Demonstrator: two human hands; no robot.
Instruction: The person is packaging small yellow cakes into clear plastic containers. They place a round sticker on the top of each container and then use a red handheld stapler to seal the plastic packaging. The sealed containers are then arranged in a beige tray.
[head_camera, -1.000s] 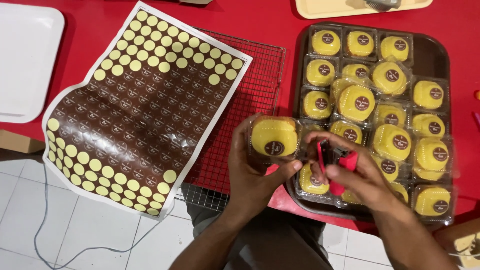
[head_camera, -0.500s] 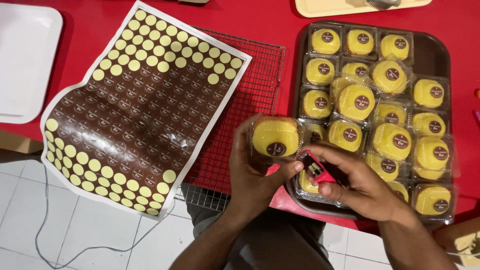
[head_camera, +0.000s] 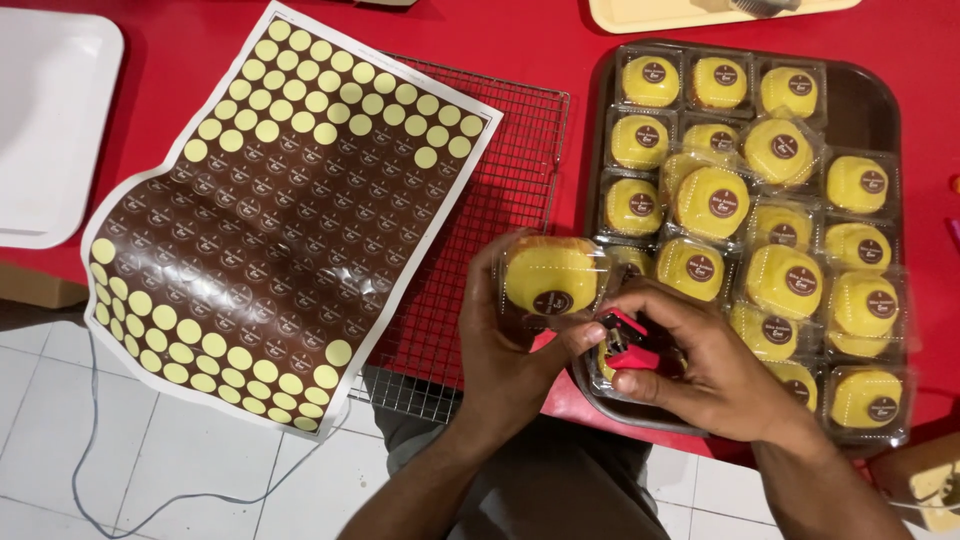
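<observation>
Pinching the clear cake box steady in the left hand helps, I judge, while the right hand, closed round the red stapler, meets its lower edge squarely

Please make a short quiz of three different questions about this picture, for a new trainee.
1. True or false: the left hand holds a clear box with a yellow cake.
2. What does the right hand hold? A) scissors B) small red stapler C) pen
3. What lies under the sticker sheet, on its right side?

Key:
1. True.
2. B.
3. A wire cooling rack on the red table.
</observation>
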